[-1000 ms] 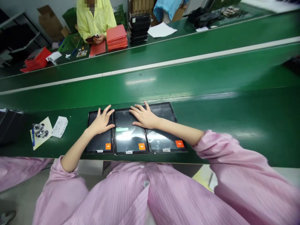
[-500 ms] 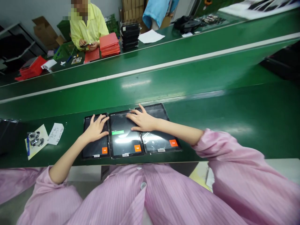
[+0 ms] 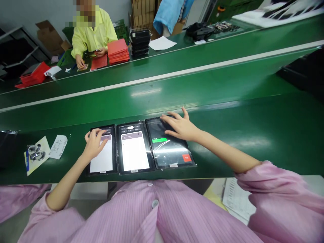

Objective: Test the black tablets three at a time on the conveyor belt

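Three black-framed tablets lie side by side on the green bench. My left hand (image 3: 95, 141) is over the left tablet (image 3: 101, 160), its fingers apart and partly bent near the upper part of the screen. The middle tablet (image 3: 136, 152) shows a white panel below dark tiles, much like the left one. My right hand (image 3: 182, 125) spreads its fingers over the top of the right tablet (image 3: 169, 153), which has a dark screen with a green bar and an orange-red square. Neither hand grasps anything. Whether the fingertips touch the glass, I cannot tell.
On the left, a yellow sheet (image 3: 42, 163) carries shiny round pieces and a blue pen (image 3: 27, 158), beside a handwritten note (image 3: 58, 147). Across a raised green divider, a person in yellow (image 3: 97, 33) works near stacked red folders (image 3: 117, 52) and a black stack (image 3: 139, 40).
My right hand has moved right, from the middle tablet to the right one. The left and middle screens turned from dark to white panels; a green bar appeared on the right screen.
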Tool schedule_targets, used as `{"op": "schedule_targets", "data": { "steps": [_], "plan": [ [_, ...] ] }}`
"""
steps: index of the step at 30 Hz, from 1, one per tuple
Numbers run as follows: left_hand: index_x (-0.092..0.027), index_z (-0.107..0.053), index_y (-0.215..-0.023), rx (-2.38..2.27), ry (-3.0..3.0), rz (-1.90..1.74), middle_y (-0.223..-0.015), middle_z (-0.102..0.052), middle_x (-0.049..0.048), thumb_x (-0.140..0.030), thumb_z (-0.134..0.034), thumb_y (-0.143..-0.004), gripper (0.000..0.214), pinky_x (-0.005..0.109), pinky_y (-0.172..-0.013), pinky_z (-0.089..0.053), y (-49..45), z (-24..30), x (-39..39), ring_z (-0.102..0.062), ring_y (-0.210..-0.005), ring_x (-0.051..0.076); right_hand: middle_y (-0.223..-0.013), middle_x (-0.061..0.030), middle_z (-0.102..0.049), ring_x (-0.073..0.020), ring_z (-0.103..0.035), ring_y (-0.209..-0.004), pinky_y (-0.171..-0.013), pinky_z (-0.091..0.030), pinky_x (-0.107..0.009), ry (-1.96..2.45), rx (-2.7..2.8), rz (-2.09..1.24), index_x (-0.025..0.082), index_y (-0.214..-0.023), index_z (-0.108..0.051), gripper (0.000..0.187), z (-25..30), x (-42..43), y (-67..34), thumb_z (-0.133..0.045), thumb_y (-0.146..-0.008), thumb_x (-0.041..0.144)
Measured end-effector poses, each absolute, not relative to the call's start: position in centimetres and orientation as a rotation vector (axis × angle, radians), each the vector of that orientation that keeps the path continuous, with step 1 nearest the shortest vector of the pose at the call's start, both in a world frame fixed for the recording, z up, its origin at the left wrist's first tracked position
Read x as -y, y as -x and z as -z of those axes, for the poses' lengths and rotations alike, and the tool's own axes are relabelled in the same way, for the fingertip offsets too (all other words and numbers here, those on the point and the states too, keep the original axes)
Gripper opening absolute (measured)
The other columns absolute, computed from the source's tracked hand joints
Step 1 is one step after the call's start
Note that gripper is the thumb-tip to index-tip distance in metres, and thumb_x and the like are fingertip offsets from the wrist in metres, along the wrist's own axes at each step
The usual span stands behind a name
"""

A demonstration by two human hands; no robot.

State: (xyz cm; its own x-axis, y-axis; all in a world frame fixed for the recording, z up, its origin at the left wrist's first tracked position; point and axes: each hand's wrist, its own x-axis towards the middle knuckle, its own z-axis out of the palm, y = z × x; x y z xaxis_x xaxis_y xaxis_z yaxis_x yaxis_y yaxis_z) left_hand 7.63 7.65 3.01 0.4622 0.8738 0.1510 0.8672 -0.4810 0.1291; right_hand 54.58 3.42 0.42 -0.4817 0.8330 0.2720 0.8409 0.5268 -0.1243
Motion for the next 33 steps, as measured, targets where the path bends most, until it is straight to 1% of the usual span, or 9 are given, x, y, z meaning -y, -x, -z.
{"op": "schedule_targets", "data": {
  "steps": [3, 6, 8, 11, 14, 16, 23, 28, 33],
  "plan": [
    [-0.018, -0.06, -0.129, -1.621, -2.648, -0.301, -0.135, -0.052, 0.0205, -0.044, -0.042, -0.097, 0.045, 0.061, -0.115, -0.017, -8.3, -2.9, -8.2, -0.046, -0.131, 0.034, -0.129, -0.0222, -0.067, -0.0406, -0.047, -0.135, -0.107, 0.002, -0.083, 1.458, 2.487, 0.061, 0.011, -0.147, -0.045, 0.063, -1.0, -3.7, -54.5, -0.04, -0.1, 0.053],
    [-0.019, -0.06, -0.13, -1.627, -2.652, -0.294, -0.137, -0.051, 0.0208, -0.045, -0.041, -0.098, 0.046, 0.062, -0.115, -0.018, -8.6, -2.5, -8.2, -0.046, -0.132, 0.034, -0.11, -0.0191, -0.073, -0.033, -0.063, -0.112, -0.112, 0.0, -0.078, 1.357, 2.58, 0.035, 0.011, -0.133, -0.059, 0.055, -2.4, -3.6, -53.5, -0.041, -0.101, 0.052],
    [-0.019, -0.06, -0.13, -1.641, -2.645, -0.298, -0.138, -0.05, 0.021, -0.044, -0.04, -0.098, 0.045, 0.062, -0.115, -0.019, -8.7, -2.2, -8.1, -0.045, -0.133, 0.034, -0.104, -0.0145, -0.074, -0.028, -0.066, -0.102, -0.115, -0.003, -0.075, 1.283, 2.612, 0.001, 0.015, -0.126, -0.064, 0.048, -3.2, -3.6, -52.3, -0.04, -0.102, 0.05],
    [-0.019, -0.059, -0.131, -1.675, -2.63, -0.307, -0.141, -0.048, 0.0222, -0.042, -0.039, -0.099, 0.045, 0.063, -0.114, -0.018, -9.0, -1.6, -7.9, -0.043, -0.135, 0.035, -0.124, -0.0164, -0.068, -0.0319, -0.059, -0.117, -0.113, -0.007, -0.077, 1.235, 2.613, 0.051, 0.019, -0.128, -0.063, 0.048, -3.5, -4.5, -49.9, -0.039, -0.103, 0.052],
    [-0.016, -0.055, -0.13, -1.71, -2.613, -0.39, -0.142, -0.047, 0.0244, -0.044, -0.038, -0.098, 0.046, 0.063, -0.114, -0.014, -9.5, -1.0, -7.8, -0.043, -0.136, 0.036, -0.148, -0.0207, -0.05, -0.0411, -0.043, -0.135, -0.109, -0.011, -0.081, 1.232, 2.609, 0.151, 0.023, -0.139, -0.058, 0.055, -2.5, -5.9, -47.2, -0.041, -0.1, 0.059],
    [-0.014, -0.052, -0.126, -1.724, -2.593, -0.496, -0.141, -0.046, 0.0263, -0.048, -0.037, -0.097, 0.048, 0.062, -0.115, -0.015, -9.8, -0.8, -7.8, -0.042, -0.138, 0.036, -0.154, -0.0208, -0.042, -0.0435, -0.037, -0.14, -0.108, -0.013, -0.081, 1.223, 2.617, 0.174, 0.026, -0.141, -0.056, 0.058, -1.7, -6.8, -45.6, -0.04, -0.099, 0.063],
    [-0.019, -0.044, -0.109, -1.719, -2.517, -0.588, -0.14, -0.048, 0.026, -0.054, -0.033, -0.097, 0.039, 0.061, -0.114, -0.023, -8.3, -1.7, -7.9, -0.042, -0.138, 0.035, -0.152, -0.0183, -0.044, -0.0398, -0.032, -0.141, -0.113, -0.005, -0.077, 1.336, 2.486, 0.287, 0.024, -0.133, -0.06, 0.061, -0.6, -6.9, -48.4, -0.037, -0.097, 0.068],
    [-0.019, -0.048, -0.117, -1.594, -2.442, -0.551, -0.138, -0.053, 0.0208, -0.055, -0.034, -0.097, 0.044, 0.056, -0.113, -0.034, -6.7, -2.7, -9.4, -0.047, -0.134, 0.033, -0.147, -0.0141, -0.048, -0.0367, -0.036, -0.135, -0.115, -0.009, -0.07, 1.559, 2.289, 0.285, 0.026, -0.12, -0.07, 0.05, 0.9, -4.9, -55.6, -0.037, -0.101, 0.058],
    [-0.014, -0.051, -0.133, -1.527, -2.388, -0.314, -0.144, -0.053, 0.0184, -0.058, -0.034, -0.095, 0.06, 0.048, -0.115, -0.037, -9.4, -3.4, -13.3, -0.047, -0.137, 0.031, -0.141, -0.0089, -0.052, -0.0348, -0.038, -0.131, -0.117, -0.001, -0.069, 1.552, 2.196, 0.324, 0.031, -0.121, -0.069, 0.05, 1.6, -3.9, -58.0, -0.038, -0.098, 0.063]
  ]
}}
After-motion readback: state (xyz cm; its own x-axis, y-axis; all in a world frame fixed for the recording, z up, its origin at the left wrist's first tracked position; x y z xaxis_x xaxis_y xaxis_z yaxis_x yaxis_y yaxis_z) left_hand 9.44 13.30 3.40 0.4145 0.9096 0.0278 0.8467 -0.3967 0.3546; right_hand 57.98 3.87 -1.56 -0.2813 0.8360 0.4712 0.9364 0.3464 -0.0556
